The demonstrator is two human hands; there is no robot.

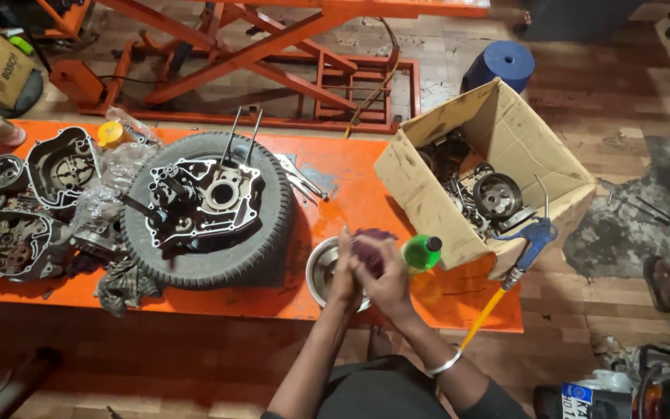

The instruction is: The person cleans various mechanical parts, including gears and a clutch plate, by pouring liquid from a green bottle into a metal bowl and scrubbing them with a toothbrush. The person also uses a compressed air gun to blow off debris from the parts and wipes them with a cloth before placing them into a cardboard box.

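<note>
Pressing together, both hands, left hand (344, 268) and right hand (385, 281), are clenched around a purple rag (371, 247), above a steel bowl (321, 268) on the bench (350, 182).

Steel bowl (321, 268): far side covered by both hands. Purple cloth (367, 247): mostly hidden between left hand (344, 271) and right hand (385, 281), motion-blurred. Cardboard box (436, 209) contents right of bowl: dark, indistinct. Engine covers (9, 244) far left of bowl: cut by frame edge.
</note>
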